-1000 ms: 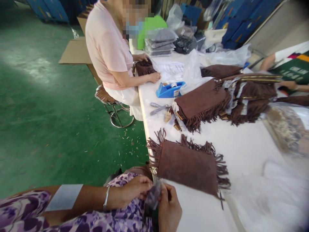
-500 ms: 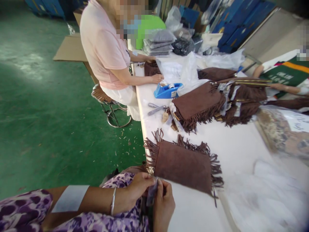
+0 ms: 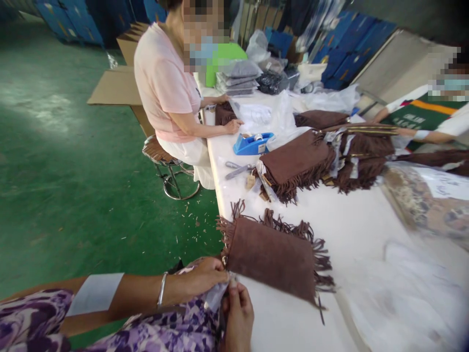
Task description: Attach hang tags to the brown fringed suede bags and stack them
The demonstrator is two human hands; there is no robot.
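A brown fringed suede bag [image 3: 271, 254] lies flat on the white table [image 3: 282, 318], its near left corner at the table edge. Just off that corner, my left hand [image 3: 205, 276] pinches a small piece of clear plastic film [image 3: 216, 296], which hangs below the fingers. My right hand [image 3: 239, 305] is closed, thumb and fingertips gripping the film's other side close to the left fingertips. What the film surrounds, if anything, is hidden by my fingers.
Across the table lie more brown fringed bags [image 3: 296, 156], a blue tape dispenser [image 3: 252, 144], grey-handled tools [image 3: 238, 170] and plastic-wrapped goods [image 3: 432, 195]. A co-worker in pink [image 3: 168, 88] sits at the left edge; another in green [image 3: 421, 117] handles bags at right.
Both hands have shifted slightly left and stay close together. The film, dark and narrow between them before, now shows paler and spreads below my left fingers. The view has tilted a little.
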